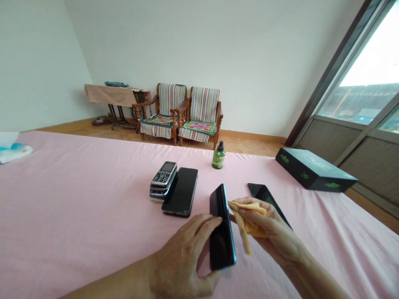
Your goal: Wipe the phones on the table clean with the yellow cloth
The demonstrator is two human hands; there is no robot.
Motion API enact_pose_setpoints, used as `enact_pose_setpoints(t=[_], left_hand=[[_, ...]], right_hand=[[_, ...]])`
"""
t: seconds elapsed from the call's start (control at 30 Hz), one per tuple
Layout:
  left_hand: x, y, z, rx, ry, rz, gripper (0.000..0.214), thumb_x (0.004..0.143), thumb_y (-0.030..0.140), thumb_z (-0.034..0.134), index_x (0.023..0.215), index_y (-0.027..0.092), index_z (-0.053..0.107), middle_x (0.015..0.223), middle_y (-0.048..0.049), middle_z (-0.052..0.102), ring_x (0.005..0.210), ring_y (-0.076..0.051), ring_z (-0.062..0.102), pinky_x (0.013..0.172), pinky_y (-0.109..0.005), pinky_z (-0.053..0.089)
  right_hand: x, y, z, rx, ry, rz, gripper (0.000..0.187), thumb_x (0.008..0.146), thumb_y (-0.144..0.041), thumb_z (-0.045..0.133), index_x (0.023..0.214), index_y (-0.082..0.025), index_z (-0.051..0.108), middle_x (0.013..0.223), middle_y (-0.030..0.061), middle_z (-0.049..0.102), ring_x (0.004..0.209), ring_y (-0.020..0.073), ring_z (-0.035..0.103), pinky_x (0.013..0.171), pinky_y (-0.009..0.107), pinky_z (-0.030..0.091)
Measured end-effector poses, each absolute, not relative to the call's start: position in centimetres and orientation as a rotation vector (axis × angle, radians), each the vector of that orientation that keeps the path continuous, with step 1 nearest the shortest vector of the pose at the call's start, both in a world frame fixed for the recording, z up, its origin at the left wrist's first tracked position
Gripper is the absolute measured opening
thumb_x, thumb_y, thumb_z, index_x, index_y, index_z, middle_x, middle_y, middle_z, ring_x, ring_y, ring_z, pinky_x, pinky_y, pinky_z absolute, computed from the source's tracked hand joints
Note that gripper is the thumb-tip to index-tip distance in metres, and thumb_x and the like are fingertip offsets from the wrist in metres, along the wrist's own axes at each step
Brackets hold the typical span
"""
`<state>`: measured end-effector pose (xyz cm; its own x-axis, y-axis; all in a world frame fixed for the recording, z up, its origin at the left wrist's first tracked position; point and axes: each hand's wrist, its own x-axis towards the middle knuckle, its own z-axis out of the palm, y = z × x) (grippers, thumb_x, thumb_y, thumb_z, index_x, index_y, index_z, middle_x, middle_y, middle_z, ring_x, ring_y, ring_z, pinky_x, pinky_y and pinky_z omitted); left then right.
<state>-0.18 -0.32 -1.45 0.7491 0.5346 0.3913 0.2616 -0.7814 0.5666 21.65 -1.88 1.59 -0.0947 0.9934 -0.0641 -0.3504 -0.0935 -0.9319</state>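
My left hand (190,253) grips a dark smartphone (222,241) that stands on edge, its blue-tinted side facing right. In my right hand (277,232) a yellow cloth (252,220) is pinched, its tip against or very close to the phone's side edge. Under and behind the right hand lies another black smartphone (262,192), partly covered by it. Left of the held phone, a large black smartphone (182,191) lies flat, beside a small stack topped by a silver keypad phone (163,174).
Beyond the phones stands a green spray bottle (218,157) with a black top. A black box (314,168) sits at the right on the pink sheet (77,207). A white-and-blue packet (14,148) lies far left. Two wooden chairs (202,104) and a cloth-covered table (109,94) stand by the wall.
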Motion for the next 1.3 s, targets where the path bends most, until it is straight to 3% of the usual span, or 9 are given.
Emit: enact_pose_setpoints(t=[0.13,0.27,0.47,0.6,0.77,0.9,1.3], left_hand=[[-0.4,0.0,-1.5,2.417,0.535,0.857,0.088,0.066,0.007,0.063,0.143,0.016,0.021,0.134,-0.0136,0.045,0.123,-0.026,0.046,0.107,-0.037,0.039],[-0.4,0.0,-1.3,2.389,0.585,0.919,0.077,0.069,0.008,0.061,0.138,0.018,0.029,0.123,-0.0108,0.053,0.114,-0.024,0.053,0.100,-0.036,0.044],[-0.4,-0.3,-1.5,2.431,0.814,1.028,0.035,0.078,0.010,0.058,0.111,0.019,0.052,0.085,-0.0023,0.058,0.076,-0.018,0.058,0.069,-0.028,0.048],[-0.6,-0.1,-1.6,2.456,0.785,1.140,0.017,0.086,0.011,0.052,0.102,0.018,0.054,0.075,-0.0003,0.053,0.064,-0.015,0.053,0.059,-0.024,0.043],[-0.8,0.1,-1.4,2.466,0.642,1.149,0.023,0.089,0.010,0.049,0.111,0.017,0.053,0.083,-0.0036,0.059,0.073,-0.017,0.057,0.067,-0.027,0.046],[-0.6,0.1,-1.4,2.463,0.607,1.124,0.027,0.090,0.008,0.050,0.115,0.018,0.054,0.087,-0.0046,0.062,0.076,-0.017,0.059,0.070,-0.027,0.048],[-0.4,0.0,-1.4,2.461,0.766,1.169,0.026,0.090,0.011,0.055,0.113,0.018,0.062,0.078,-0.0023,0.063,0.068,-0.015,0.057,0.064,-0.025,0.048]], right_hand=[[20.9,-2.3,1.4,-0.927,-1.018,1.540,0.019,0.074,-0.034,0.078,0.085,-0.019,0.076,0.082,0.0022,0.068,0.074,0.0106,0.059,0.077,0.024,0.046],[20.2,-2.6,1.1,-0.945,-1.111,1.546,0.021,0.075,-0.036,0.078,0.085,-0.017,0.075,0.078,0.0020,0.068,0.070,0.0098,0.056,0.069,0.022,0.042],[19.8,-2.6,1.1,-0.976,-1.151,1.516,0.029,0.071,-0.041,0.078,0.084,-0.016,0.075,0.075,0.0026,0.066,0.066,0.0105,0.053,0.064,0.023,0.039],[20.5,-2.0,1.0,-1.162,-1.166,1.186,0.026,0.069,-0.041,0.077,0.080,-0.017,0.076,0.071,0.0021,0.065,0.062,0.0127,0.052,0.059,0.025,0.039],[22.4,-1.1,0.3,-1.326,-1.167,0.574,0.020,0.075,-0.034,0.069,0.089,-0.021,0.075,0.085,0.0046,0.065,0.077,0.0191,0.058,0.067,0.029,0.044],[23.6,-0.9,0.0,-1.412,-1.351,0.278,0.021,0.078,-0.021,0.060,0.094,-0.020,0.074,0.094,0.0066,0.061,0.083,0.0201,0.059,0.067,0.031,0.044],[21.2,-2.0,-0.2,-1.332,-1.693,0.070,0.044,0.073,0.001,0.045,0.104,-0.017,0.070,0.089,0.0062,0.055,0.080,0.0183,0.056,0.066,0.029,0.047]])
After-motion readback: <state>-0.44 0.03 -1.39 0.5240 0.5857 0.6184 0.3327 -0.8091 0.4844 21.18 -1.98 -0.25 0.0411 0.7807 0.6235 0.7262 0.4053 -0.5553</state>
